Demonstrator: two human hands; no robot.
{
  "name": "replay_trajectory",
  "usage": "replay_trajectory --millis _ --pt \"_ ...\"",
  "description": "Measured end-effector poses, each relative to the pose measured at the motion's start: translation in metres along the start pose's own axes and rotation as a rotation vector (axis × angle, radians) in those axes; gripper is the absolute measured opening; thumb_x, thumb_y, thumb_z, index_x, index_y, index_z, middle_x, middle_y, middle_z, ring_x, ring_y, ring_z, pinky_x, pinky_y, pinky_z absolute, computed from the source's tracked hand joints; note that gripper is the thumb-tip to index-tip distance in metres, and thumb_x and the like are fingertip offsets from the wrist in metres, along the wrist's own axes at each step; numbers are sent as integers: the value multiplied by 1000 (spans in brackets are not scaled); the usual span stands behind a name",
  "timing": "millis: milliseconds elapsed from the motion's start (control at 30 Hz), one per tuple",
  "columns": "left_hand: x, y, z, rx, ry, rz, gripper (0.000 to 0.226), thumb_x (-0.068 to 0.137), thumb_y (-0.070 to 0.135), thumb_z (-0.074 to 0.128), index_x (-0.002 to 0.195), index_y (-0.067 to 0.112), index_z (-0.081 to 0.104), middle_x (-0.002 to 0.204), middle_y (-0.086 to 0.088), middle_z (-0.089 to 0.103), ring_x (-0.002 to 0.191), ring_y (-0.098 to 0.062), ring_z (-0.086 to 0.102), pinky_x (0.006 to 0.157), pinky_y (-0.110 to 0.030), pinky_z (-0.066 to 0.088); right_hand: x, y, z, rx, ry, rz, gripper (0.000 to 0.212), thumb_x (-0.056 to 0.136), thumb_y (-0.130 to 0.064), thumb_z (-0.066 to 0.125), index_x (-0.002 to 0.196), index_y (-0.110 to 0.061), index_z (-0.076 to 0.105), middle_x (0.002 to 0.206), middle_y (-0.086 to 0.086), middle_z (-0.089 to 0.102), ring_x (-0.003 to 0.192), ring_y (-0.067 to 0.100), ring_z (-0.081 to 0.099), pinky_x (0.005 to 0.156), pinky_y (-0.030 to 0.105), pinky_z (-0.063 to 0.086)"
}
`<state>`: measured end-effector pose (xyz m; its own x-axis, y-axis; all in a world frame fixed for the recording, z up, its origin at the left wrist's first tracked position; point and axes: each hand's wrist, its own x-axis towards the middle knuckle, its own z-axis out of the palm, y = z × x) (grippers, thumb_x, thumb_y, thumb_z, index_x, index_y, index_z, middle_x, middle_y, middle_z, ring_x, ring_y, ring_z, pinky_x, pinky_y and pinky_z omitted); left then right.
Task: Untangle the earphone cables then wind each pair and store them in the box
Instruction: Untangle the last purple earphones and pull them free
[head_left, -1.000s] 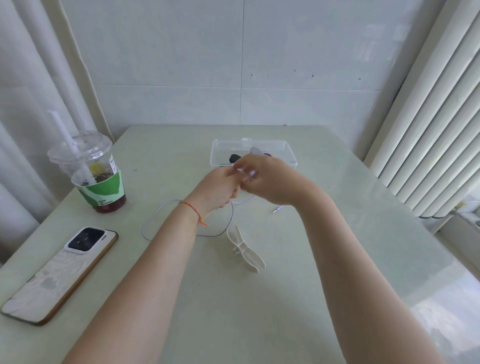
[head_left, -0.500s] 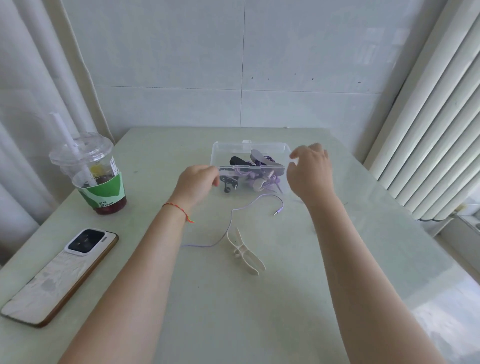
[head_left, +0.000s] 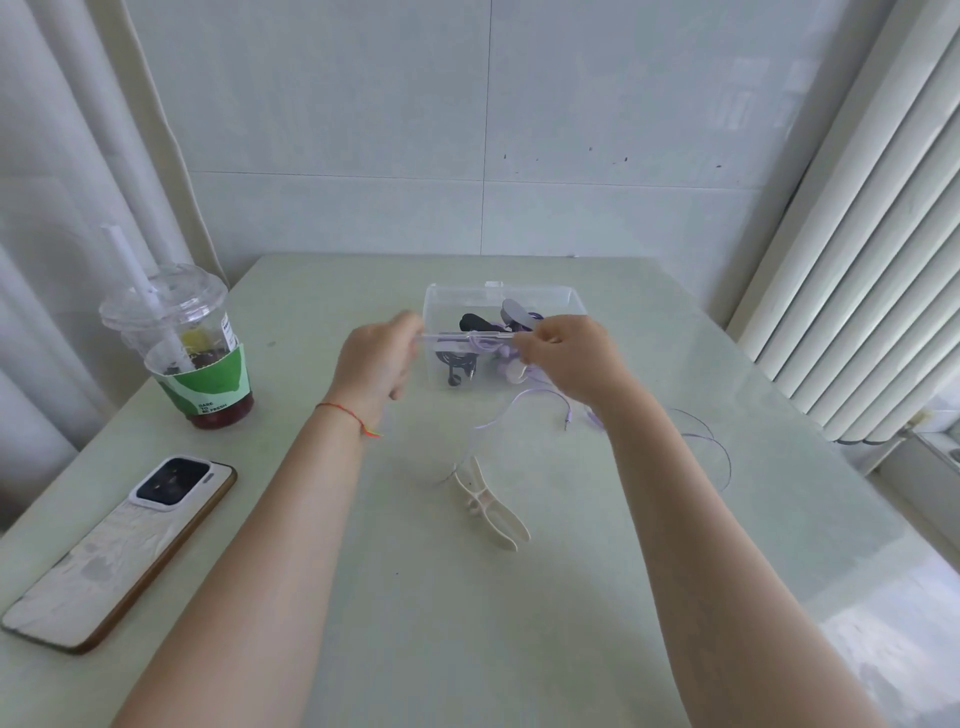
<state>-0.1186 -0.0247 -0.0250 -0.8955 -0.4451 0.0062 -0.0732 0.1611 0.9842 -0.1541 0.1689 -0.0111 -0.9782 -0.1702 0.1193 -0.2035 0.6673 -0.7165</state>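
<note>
Purple earphone cable (head_left: 470, 339) stretched left-right across the near rim of the clear box (head_left: 441, 304). Left hand (head_left: 376, 358) pinches one end by the box's left corner, right hand (head_left: 563, 353) pinches the other. Slack trails onto the worktop (head_left: 467, 623) right of the box.

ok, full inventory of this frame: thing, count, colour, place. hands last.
box: 1, clear, table centre-far
earphones in box: several, black and purple, exact count unclear
loose cable: 1, purple, trailing from box across table to the right
clip: 1, cream, table centre
cup with straw: 1, clear, green sleeve, left
phone: 1, white case, face down, near left
left hand: at box's near-left corner
right hand: pinching cable at box's near rim
</note>
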Motion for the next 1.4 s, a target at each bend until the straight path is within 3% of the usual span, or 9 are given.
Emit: replay_trajectory --millis 133,233,367,567,700,867,1133,1267,1400 --pt "7 0 -17 -192 254 -4 17 65 24 49 53 16 40 40 6 27 34 -17 21 47 -24 21 14 18 0 -197 198 107 29 96 -23 47 91 0 63 94 18 59 91 30 48 74 33 35" --pt "0 2 -8 -34 14 80 16 67 27 60 54 19 56 40 7 28 38 -15 25 44 -22 21 7 2 7 -67 269 -34 27 98 -19 45 115 -6 61 119 13 54 112 28 48 91 29 35" --pt "-23 4 22 305 -382 231 32 89 27 65 57 23 68 43 14 46 47 -3 36 47 -16 26 -7 -28 20 224 112 -207 24 97 -20 45 104 -12 67 98 -1 66 93 17 59 77 27 44" --pt "-25 8 22 291 -402 249 33 92 24 59 62 11 63 47 13 51 47 -2 40 50 -15 31 -15 -26 19 136 -229 -141 43 98 -46 42 87 -10 64 77 0 64 73 15 59 80 34 48" --pt "-14 6 2 131 -314 203 33 77 38 67 55 14 63 41 8 33 42 -10 30 47 -22 27 -3 -6 -5 15 -38 -56 60 87 -61 51 77 -2 60 75 13 62 72 20 53 68 32 39" --pt "-6 6 -10 -6 -212 196 18 68 23 56 57 9 61 45 5 26 45 -12 23 54 -29 23 7 24 -19 -354 101 44 33 86 -55 57 79 -24 66 81 -9 59 97 23 49 81 34 28" --pt "-17 1 15 92 -450 175 20 92 16 63 75 8 69 50 -2 52 38 -13 35 42 -21 27 -15 -24 -4 232 -154 -236 30 88 -2 48 98 -18 72 95 -8 72 81 -1 64 75 16 50" --pt "-15 0 17 -56 -445 119 35 90 27 65 80 -7 65 45 -1 51 36 -13 35 64 -34 39 -21 -26 -3 208 -282 -238 27 88 -6 55 102 -24 69 93 -3 67 70 1 55 63 14 43" --pt "-17 3 15 -99 -510 62 29 94 28 59 83 3 68 52 -7 46 36 -13 33 71 -36 47 -13 -17 -13 182 -127 -182 6 87 -17 67 88 -13 71 71 -2 61 58 3 48 52 11 36"
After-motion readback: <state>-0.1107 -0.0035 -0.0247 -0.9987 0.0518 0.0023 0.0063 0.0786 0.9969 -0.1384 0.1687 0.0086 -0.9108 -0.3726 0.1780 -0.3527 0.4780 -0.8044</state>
